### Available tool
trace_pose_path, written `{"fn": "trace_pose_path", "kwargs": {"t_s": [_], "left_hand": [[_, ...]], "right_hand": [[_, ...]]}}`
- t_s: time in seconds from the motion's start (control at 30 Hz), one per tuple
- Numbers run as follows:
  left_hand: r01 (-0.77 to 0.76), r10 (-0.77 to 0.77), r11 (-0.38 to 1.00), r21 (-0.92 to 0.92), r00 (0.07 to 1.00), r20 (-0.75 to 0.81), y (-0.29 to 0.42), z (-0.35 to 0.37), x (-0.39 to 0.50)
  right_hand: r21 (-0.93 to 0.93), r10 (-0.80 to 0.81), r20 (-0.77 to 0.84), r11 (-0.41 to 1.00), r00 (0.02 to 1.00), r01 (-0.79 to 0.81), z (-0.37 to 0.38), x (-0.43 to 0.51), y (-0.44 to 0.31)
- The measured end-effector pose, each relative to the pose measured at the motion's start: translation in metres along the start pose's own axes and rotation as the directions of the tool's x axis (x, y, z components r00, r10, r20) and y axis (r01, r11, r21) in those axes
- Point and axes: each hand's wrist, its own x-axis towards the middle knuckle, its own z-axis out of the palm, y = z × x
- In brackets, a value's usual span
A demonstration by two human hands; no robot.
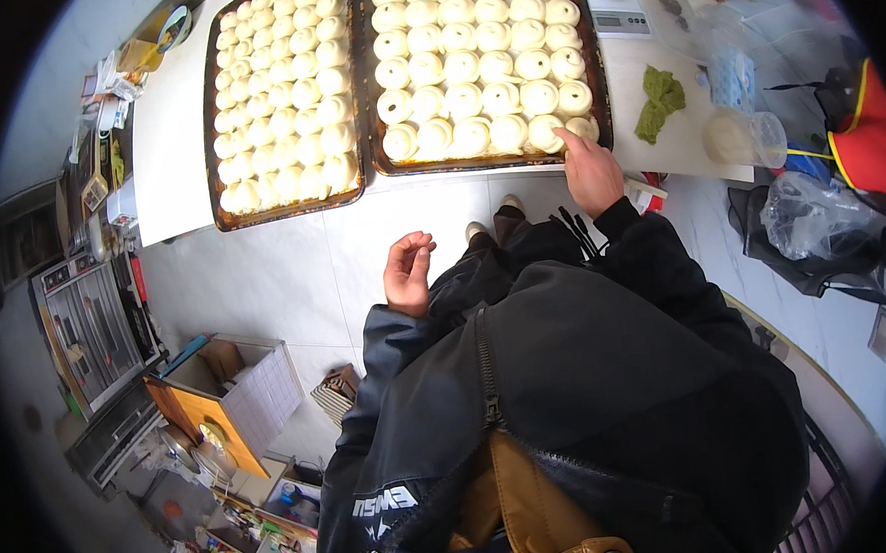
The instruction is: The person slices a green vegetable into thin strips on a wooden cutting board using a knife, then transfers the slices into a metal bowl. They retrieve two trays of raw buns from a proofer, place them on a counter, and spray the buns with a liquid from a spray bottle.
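Note:
Two dark metal baking trays hold rows of pale, coiled dough rolls. At the near right corner of the right tray (607,118), my right hand (592,175) touches a dough roll (546,134) with its extended index finger. Its other fingers are partly hidden, and no held thing shows in it. My left hand (407,272) hovers in front of the table, fingers bent and thumb a little apart, with nothing visible in it. Beside the right tray stands the left tray (289,211), filled with similar rolls. Some rolls show a small dark opening at the centre.
Both trays rest on a white table (169,140). Right of them are a digital kitchen scale (623,23), a crumpled green cloth (658,102) and a clear plastic tub (751,140) on its side. A wooden-sided cabinet (224,408) stands on the floor to the left.

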Motion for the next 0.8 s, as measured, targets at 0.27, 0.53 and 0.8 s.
{"fn": "trace_pose_path", "kwargs": {"t_s": [0.27, 0.53, 0.8], "left_hand": [[-0.011, 0.001, 0.989, 0.149, 0.998, 0.07, -0.004, 0.006, 0.026], [-0.159, 0.146, 0.975, 0.153, 0.985, 0.095, -0.017, 0.014, 0.043], [-0.102, 0.1, 0.992, 0.07, 0.994, 0.036, -0.033, 0.026, 0.049]], "right_hand": [[0.139, 0.049, -0.114, 0.99, 0.992, -0.033, 0.004, -0.006, 0.022], [0.039, 0.062, -0.01, 0.997, 0.998, -0.062, -0.002, -0.016, 0.026], [0.003, 0.14, 0.115, 0.99, 0.983, -0.141, -0.004, -0.026, 0.052]]}}
